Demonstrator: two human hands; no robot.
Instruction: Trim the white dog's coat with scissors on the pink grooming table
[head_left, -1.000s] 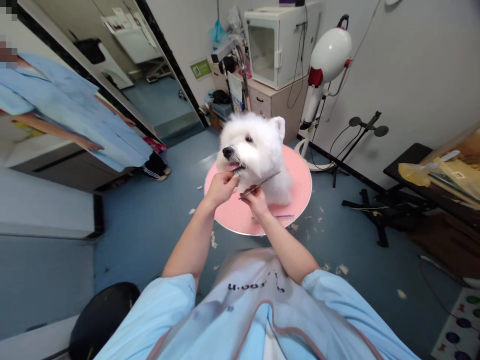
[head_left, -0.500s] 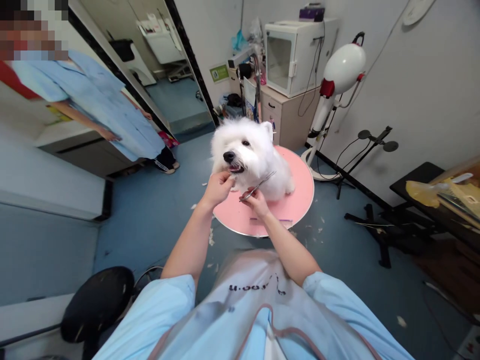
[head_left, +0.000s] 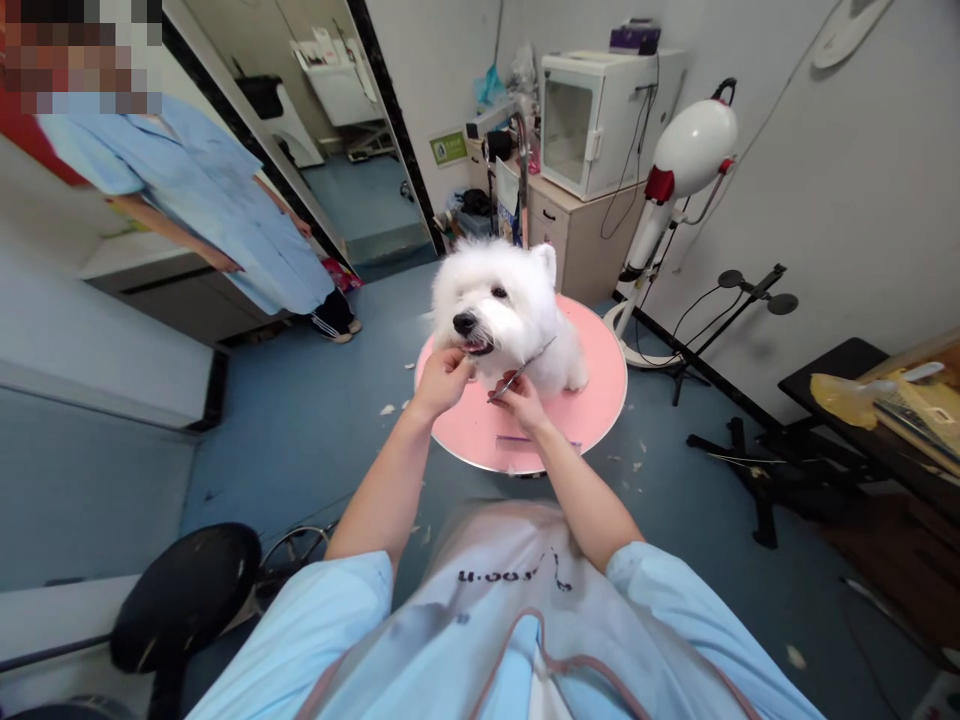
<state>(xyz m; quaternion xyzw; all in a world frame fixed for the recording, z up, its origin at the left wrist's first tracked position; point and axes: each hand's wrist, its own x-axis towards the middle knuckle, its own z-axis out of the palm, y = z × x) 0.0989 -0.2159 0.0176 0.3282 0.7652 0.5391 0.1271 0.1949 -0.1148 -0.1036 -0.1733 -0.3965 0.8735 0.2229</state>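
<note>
A fluffy white dog (head_left: 506,300) sits on a round pink grooming table (head_left: 469,445), its head turned a little to the left and its mouth partly open. At its chin, the fingers of my left hand (head_left: 444,382) are pinched together on the fur just below the mouth. My right hand (head_left: 523,402) is closed around a pair of scissors (head_left: 531,362), beside the dog's chest. The blades point up and to the right, lying close against the white fur. On the table's near side lies a thin comb (head_left: 536,443).
A person in a light blue smock (head_left: 202,190) stands at the left. Behind the table are drawers (head_left: 551,215) with a white cabinet (head_left: 574,130) on top. A stand dryer (head_left: 690,150) is at the right, a black stool (head_left: 187,595) at lower left. Hair clumps dot the floor.
The view has shifted slightly, so the scene sits a little further right and lower at the top. The dog's head has tipped down slightly. Both hands keep their holds.
</note>
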